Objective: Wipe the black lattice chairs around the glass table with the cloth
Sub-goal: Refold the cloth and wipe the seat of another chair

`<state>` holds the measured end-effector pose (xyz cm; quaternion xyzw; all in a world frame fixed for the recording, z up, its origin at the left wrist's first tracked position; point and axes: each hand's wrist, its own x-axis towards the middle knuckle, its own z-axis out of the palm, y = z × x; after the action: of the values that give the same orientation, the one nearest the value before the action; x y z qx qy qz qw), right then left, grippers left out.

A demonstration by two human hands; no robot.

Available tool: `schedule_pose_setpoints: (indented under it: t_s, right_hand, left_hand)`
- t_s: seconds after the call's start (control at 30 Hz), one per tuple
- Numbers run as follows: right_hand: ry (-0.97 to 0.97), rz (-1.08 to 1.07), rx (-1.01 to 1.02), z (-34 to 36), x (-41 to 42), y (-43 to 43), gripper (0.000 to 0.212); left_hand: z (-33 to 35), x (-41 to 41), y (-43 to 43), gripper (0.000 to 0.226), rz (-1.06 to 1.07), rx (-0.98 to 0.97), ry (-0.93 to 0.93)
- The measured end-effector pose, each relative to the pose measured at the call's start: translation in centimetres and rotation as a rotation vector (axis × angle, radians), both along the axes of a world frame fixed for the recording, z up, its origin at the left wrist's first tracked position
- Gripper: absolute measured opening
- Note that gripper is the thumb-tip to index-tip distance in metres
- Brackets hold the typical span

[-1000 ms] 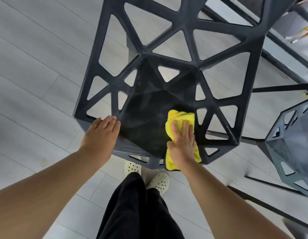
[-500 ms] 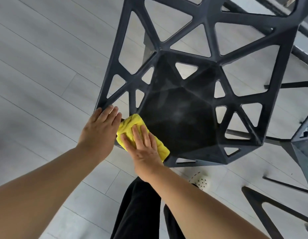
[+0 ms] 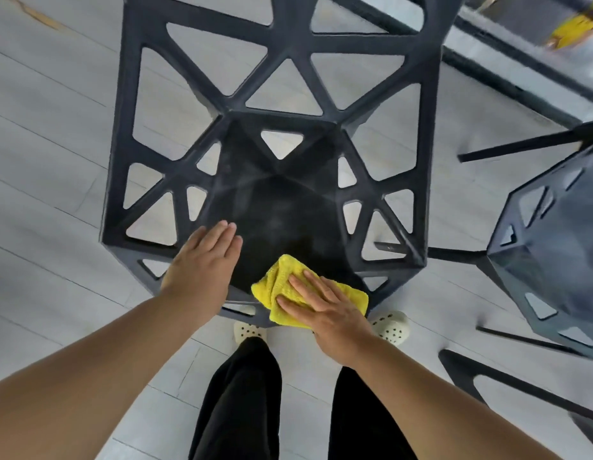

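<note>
We've got our right hand (image 3: 325,310) flat on the folded yellow cloth (image 3: 277,282), fingers straight and slightly spread, pressing it onto the front edge of the black lattice chair (image 3: 281,210) seat, just above our shoes. Our left hand (image 3: 205,263) lies flat beside it on the seat's front left, fingers straight and pressed together, holding nothing; a second lattice chair (image 3: 550,247) stands off to the right

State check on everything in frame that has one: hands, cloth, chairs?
Near chair: upright, seat hazy with streaks.
Yellow cloth: folded, on the seat's front edge.
Left hand: flat, fingers straight, resting on seat.
Right hand: flat, pressing the cloth down.
Second chair: upright, untouched.
</note>
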<state>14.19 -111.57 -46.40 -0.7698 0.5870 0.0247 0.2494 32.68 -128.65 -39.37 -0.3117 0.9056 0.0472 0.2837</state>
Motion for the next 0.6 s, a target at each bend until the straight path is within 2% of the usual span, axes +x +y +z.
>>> schedule_pose_setpoints:
  t_s: [0.1,0.17,0.23,0.33,0.37,0.47,0.6]
  right_hand:
    - [-0.004,-0.138,0.054,0.9,-4.5,2.0,0.101]
    - [-0.017,-0.134,0.078,1.6,-7.2,3.1,0.104]
    - [-0.030,-0.169,0.042,2.5,-9.8,4.5,0.090]
    - [-0.077,-0.400,-0.111,3.7,-13.1,7.9,0.044]
    - [-0.073,-0.512,-0.138,4.1,-14.3,9.3,0.044]
    - [-0.006,-0.838,-0.211,4.7,-18.7,13.4,0.060]
    - [0.018,-1.083,-0.347,5.1,-24.3,15.6,0.056]
  left_hand:
    - [0.4,-3.9,1.8,0.063,-0.044,0.007,-0.023]
    - [0.6,-6.5,3.2,0.065,-0.056,0.030,-0.015]
    - [0.8,-9.2,4.4,0.064,-0.090,0.043,-0.018]
    - [1.0,-13.8,5.7,0.064,-0.115,0.016,0.106]
    - [1.2,-15.4,6.0,0.065,-0.140,0.008,0.127]
    - [1.8,-21.0,6.8,0.071,-0.214,0.003,0.227]
    - [1.9,-27.8,8.1,0.073,-0.227,0.061,0.402]
